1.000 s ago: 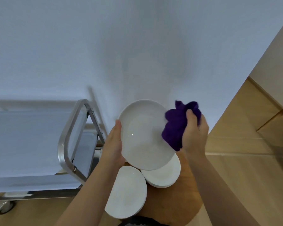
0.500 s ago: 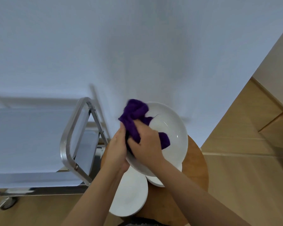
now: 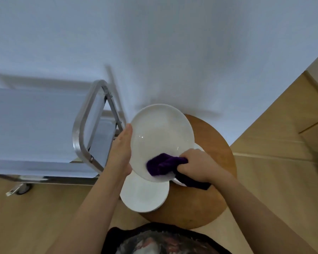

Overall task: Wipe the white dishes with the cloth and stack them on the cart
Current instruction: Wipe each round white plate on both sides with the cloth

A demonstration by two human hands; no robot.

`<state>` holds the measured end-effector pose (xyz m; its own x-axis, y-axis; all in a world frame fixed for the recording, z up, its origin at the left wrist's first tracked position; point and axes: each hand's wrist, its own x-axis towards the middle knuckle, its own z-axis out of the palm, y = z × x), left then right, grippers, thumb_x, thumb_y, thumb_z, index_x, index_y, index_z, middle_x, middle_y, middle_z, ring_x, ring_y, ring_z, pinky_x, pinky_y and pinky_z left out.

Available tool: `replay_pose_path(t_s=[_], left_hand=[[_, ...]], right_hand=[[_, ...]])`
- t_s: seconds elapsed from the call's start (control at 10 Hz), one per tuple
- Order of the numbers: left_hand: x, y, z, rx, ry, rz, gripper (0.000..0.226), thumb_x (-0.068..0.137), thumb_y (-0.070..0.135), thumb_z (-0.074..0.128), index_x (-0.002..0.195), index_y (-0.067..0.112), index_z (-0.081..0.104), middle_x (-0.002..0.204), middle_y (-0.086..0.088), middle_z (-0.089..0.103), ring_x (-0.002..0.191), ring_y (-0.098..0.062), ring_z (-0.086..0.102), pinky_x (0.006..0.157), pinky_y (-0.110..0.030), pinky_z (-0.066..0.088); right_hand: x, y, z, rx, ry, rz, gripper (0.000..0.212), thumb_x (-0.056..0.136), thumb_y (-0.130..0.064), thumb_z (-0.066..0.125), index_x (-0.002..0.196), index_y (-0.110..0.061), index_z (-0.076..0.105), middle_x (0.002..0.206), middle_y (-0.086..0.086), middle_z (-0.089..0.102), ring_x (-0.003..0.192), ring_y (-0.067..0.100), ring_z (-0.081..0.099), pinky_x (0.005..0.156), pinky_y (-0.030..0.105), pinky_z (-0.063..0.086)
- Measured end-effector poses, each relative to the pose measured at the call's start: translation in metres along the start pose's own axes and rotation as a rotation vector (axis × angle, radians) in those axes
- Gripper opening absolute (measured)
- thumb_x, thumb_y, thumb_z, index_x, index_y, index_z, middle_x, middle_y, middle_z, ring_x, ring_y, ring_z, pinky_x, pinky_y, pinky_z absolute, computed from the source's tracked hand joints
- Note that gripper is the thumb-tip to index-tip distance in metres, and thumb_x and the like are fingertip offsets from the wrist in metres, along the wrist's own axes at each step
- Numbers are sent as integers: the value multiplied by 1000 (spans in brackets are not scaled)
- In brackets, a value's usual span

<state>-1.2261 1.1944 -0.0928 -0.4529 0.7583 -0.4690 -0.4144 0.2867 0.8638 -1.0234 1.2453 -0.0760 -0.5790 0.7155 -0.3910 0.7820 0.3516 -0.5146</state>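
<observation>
Above round table (image 3: 215, 136), cloth (image 3: 162, 165) on plate (image 3: 160, 136) rim

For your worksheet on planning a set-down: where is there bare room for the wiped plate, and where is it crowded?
Bare room: the cart top, bordered by its metal handle and the wall. The round wooden stool is crowded on its near-left by two white dishes; only its right and near edge show wood. The left hand and right hand fill the gap between.
</observation>
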Motion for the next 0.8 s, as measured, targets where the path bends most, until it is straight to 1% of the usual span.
replay_pose_path(t_s=[0.1,0.2,0.3,0.4,0.5,0.6,0.7,0.8], left_hand=[[11,-23,-21,-65,93,-116,48,89,62,48,118,26,59,110,-4,68,102,-29,63,79,-45,57],[22,-60,-48,-103,138,-178,53,88,62,46,123,24,57,117,-5,67,112,-32,59,97,-55,46],[28,-96,-66,9,226,-262,60,88,65,44,129,21,53,116,0,61,116,-27,56,102,-53,43],[32,-129,-76,66,262,-319,63,92,59,42,135,14,47,127,-8,55,123,-30,52,105,-53,40],[29,-159,-84,77,294,-375,61,94,56,41,135,11,46,136,-16,52,125,-35,50,105,-54,40],[34,-172,-88,44,259,-377,59,95,55,42,134,10,47,127,-20,57,111,-40,57,89,-54,52],[34,-181,-88,78,234,-367,54,93,58,42,124,15,56,107,-14,64,89,-29,63,58,-35,56],[39,-186,-88,165,239,-377,56,96,56,37,128,12,50,113,-19,59,87,-27,58,49,-27,52]], right_hand=[[6,24,0,-195,86,233,21,82,-31,50,65,-19,51,59,-2,54,53,13,51,48,24,35],[10,44,15,-16,135,373,21,80,-25,51,61,-18,44,57,-2,49,51,14,47,46,24,31],[12,54,43,180,187,437,23,80,-20,53,60,-18,43,55,-1,48,49,14,45,45,23,30],[14,57,73,331,226,489,20,82,-19,54,63,-19,48,58,-1,53,55,13,51,46,21,32],[18,59,99,404,215,520,17,83,-19,54,66,-20,51,62,-1,54,59,12,52,47,21,34],[22,60,118,458,199,541,8,84,-19,55,76,-22,53,70,-3,57,66,11,55,50,20,37],[25,59,130,484,192,536,3,85,-18,55,87,-21,55,74,-6,57,70,10,55,52,19,38],[31,59,135,516,209,523,2,85,-16,56,86,-18,55,71,-7,56,67,8,53,50,17,36]])
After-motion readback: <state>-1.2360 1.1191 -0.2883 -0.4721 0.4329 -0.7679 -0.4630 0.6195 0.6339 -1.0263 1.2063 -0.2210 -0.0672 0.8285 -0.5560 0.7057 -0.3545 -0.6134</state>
